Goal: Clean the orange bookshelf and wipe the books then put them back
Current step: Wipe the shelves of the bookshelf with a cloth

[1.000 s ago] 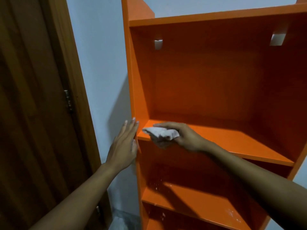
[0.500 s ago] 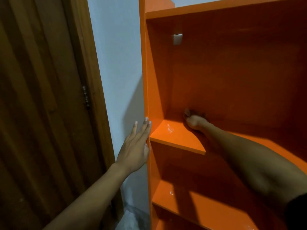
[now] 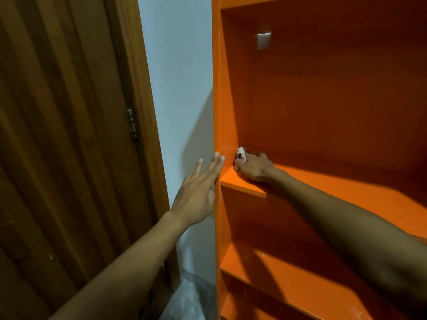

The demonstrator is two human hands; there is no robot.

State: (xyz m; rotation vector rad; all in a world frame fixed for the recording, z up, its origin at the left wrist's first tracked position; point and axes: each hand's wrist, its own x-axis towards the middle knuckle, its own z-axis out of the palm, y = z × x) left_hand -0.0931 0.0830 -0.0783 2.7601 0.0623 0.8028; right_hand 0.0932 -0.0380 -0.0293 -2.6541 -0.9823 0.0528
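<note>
Head view: your left hand lies flat, fingers straight, against the outer side of the orange bookshelf at frame centre. Your right hand grips a white cloth in the shelf's left rear corner.

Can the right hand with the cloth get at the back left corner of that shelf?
Probably yes. The right hand already holds the cloth close to that corner of the shelf, and nothing stands there. The left hand rests outside, on the side panel.
</note>
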